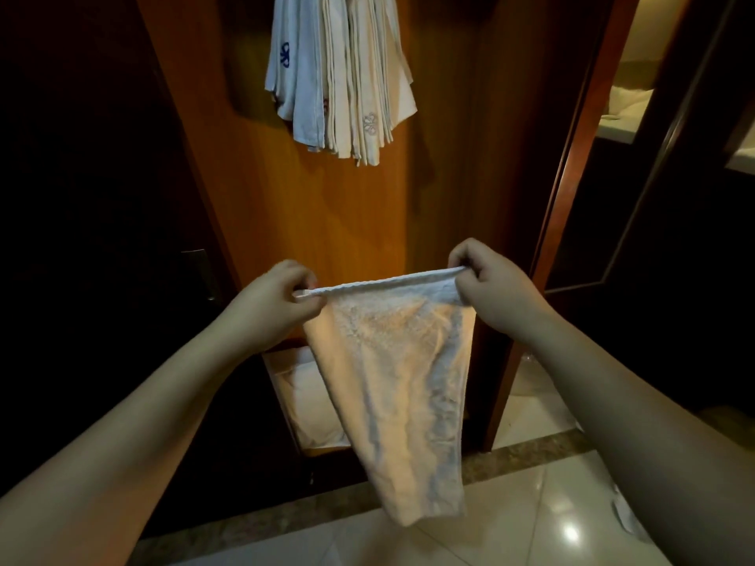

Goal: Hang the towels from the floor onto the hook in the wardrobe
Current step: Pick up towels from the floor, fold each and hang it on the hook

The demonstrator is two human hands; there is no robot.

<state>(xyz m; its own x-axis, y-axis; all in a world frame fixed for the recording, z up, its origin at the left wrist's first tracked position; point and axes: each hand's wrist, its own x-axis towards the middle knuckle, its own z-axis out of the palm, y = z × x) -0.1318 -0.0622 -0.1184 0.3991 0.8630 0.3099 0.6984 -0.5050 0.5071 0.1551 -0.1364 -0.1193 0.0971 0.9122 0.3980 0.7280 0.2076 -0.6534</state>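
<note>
White towel (392, 373) | both hands pinch top corners: left (271, 298), right (496, 288) | hook cropped out

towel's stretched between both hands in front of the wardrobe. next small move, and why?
Probably raise the towel toward the hanging towels above. The left hand and right hand each pinch a top corner, the edge is taut between them, and the rest hangs free well below that bunch. The hook itself is not visible.

White towel (392, 386) hangs mid-frame, top edge stretched taut, horizontal; bunch of hung towels (341, 75) at top centre, against wardrobe panel (286, 218).
</note>
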